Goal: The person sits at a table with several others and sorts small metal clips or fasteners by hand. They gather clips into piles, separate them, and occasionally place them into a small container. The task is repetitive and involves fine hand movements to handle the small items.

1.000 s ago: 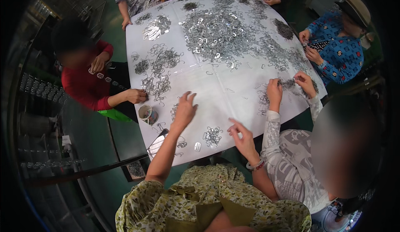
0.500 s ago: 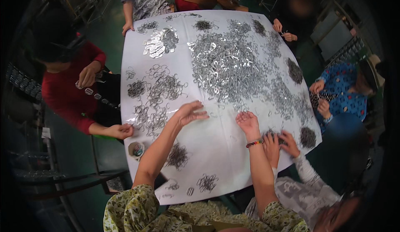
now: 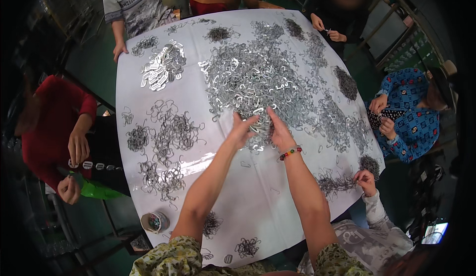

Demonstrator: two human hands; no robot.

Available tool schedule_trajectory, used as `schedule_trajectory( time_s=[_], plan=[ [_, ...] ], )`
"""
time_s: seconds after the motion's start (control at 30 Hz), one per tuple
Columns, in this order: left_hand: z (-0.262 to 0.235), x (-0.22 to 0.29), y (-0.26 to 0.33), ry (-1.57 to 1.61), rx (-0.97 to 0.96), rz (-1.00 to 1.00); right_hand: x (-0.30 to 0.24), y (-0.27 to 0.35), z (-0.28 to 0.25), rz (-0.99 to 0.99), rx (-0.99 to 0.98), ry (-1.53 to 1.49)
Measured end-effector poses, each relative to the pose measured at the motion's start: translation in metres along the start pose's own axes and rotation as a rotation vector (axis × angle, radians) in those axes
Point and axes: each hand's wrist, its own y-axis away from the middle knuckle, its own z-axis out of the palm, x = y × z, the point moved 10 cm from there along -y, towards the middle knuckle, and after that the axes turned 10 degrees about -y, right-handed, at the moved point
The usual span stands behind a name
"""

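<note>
My left hand and my right hand are at the near edge of a big heap of shiny metal hooks on a white-covered table. Palms facing each other, they flank a small clump of the hooks. Both hands have their fingers stretched out and apart, reaching into the heap's edge; some fingertips are hidden among the pieces. A beaded bracelet circles my right wrist.
Thin dark wire hooks lie loose at the left. Flat silver slotted pieces form a pile at the far left. A cup of small items stands by the near left edge. Co-workers surround the table; one person's hand is near my right arm.
Both my hands have moved forward and closer together, from over the white cover to the heap's near edge. A clump of hooks now lies between them. The view has shifted.
</note>
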Motion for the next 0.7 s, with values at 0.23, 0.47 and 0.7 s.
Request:
schedule_trajectory(
  time_s=[0.23,0.47,0.7],
  plan=[
    [0.074,0.048,0.004,0.133,-0.167,0.19,-0.076,0.021,0.041,-0.213,-0.136,0.137],
    [0.131,0.128,0.088,-0.185,-0.365,0.209,-0.143,0.146,0.09,-0.457,-0.292,-0.003],
    [0.091,0.072,0.119,-0.248,-0.453,-0.004,-0.064,0.154,0.026,-0.256,-0.263,-0.051]
  ],
)
